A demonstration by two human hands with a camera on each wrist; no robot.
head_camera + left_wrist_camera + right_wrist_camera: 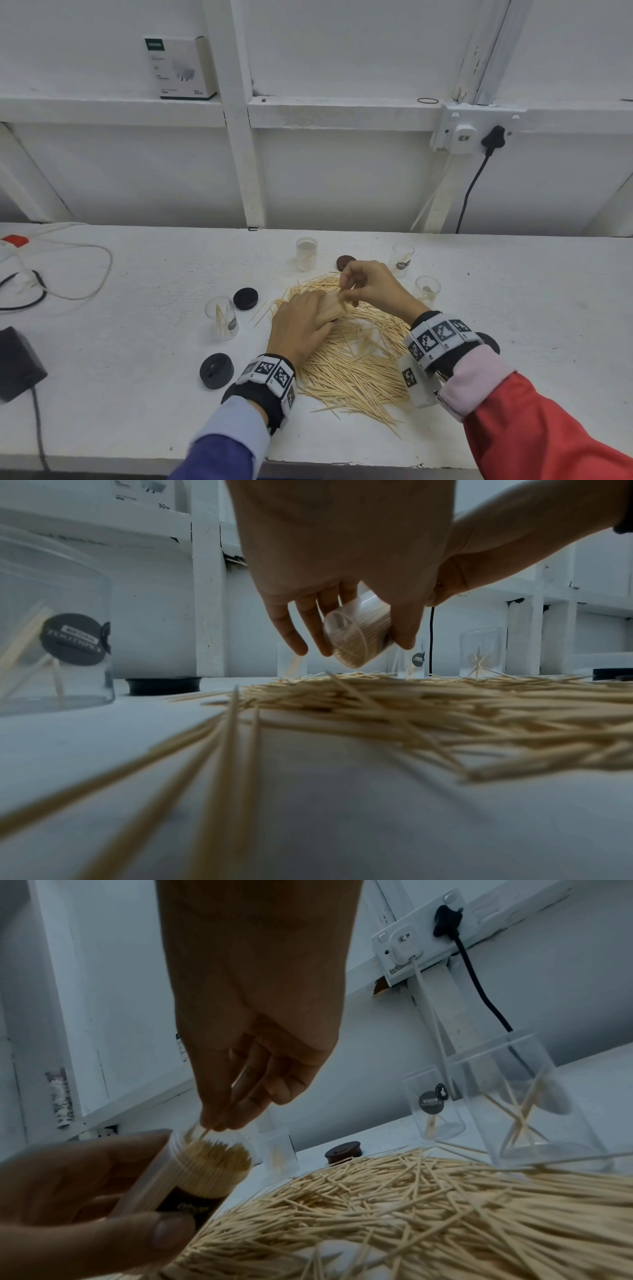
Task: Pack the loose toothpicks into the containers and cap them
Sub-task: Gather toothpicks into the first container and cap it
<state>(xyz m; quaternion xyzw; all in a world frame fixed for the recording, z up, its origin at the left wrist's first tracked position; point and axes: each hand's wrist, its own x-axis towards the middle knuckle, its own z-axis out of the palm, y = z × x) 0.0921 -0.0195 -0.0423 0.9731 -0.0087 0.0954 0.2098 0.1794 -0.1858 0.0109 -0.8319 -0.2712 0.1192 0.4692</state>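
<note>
while left hand fingers grip one full container, right hand fingers pinch toothpick, four containers standing

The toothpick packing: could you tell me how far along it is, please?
Early. Nothing is capped yet. In hand: the left hand grips a tilted, nearly full container while the right hand pinches toothpicks into its mouth. Left: a large loose pile on the table, four upright containers holding only a few sticks, and caps lying off.
</note>
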